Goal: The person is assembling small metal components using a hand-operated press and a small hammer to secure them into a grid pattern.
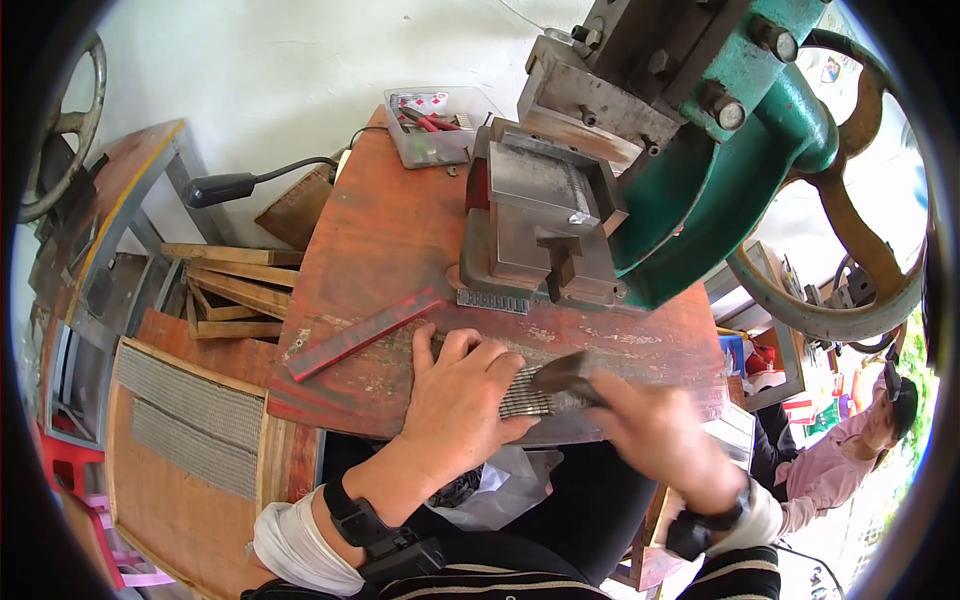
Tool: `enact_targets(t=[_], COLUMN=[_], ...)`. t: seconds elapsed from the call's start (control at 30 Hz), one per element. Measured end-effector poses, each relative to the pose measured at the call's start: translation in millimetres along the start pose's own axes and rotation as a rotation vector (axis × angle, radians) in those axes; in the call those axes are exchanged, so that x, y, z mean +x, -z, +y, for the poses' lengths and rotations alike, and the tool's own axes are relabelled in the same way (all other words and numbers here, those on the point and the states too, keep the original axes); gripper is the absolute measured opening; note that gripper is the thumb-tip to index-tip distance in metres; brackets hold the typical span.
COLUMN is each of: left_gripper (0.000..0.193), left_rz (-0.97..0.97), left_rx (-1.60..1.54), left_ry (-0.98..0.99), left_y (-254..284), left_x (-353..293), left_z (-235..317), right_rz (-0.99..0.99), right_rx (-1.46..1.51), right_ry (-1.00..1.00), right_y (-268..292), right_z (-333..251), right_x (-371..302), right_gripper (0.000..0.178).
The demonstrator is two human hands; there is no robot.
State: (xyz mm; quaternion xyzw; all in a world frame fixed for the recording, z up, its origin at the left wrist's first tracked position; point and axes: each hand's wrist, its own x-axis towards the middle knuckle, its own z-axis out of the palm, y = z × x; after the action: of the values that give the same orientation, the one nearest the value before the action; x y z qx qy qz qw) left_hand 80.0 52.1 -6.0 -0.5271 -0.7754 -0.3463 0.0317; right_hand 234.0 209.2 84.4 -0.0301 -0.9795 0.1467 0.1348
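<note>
My left hand rests on the near part of the reddish worktable, with its thumb and forefinger closed about the left end of a ribbed metal piece. My right hand, smeared by motion, is closed on a dark block-shaped tool. That tool lies over the right part of the ribbed piece, and I cannot make out its kind. Beyond my hands, a small strip of metal parts sits against the front of the steel die. A red and dark bar lies slantwise to the left.
The green hand press with its large wheel stands at the right. A clear plastic bin with red-handled pliers is at the back. On the left are a wooden tray of metal strips and a lamp. A seated person is at far right.
</note>
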Motion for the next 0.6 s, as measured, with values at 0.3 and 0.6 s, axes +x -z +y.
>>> enact_targets(t=[0.3, 0.6], left_gripper=[0.064, 0.061], left_rz=[-0.026, -0.006], left_rx=[0.010, 0.015], left_ry=[-0.001, 0.018], left_y=[1.8, 0.6], left_x=[0.0, -0.9], left_z=[2.6, 0.5], right_rz=[-0.061, -0.013], right_rx=[-0.029, -0.085], right_ry=[-0.033, -0.012], right_y=[-14.3, 0.5], right_z=[3.3, -6.9], right_x=[-1.4, 2.4], right_gripper=[0.043, 0.047])
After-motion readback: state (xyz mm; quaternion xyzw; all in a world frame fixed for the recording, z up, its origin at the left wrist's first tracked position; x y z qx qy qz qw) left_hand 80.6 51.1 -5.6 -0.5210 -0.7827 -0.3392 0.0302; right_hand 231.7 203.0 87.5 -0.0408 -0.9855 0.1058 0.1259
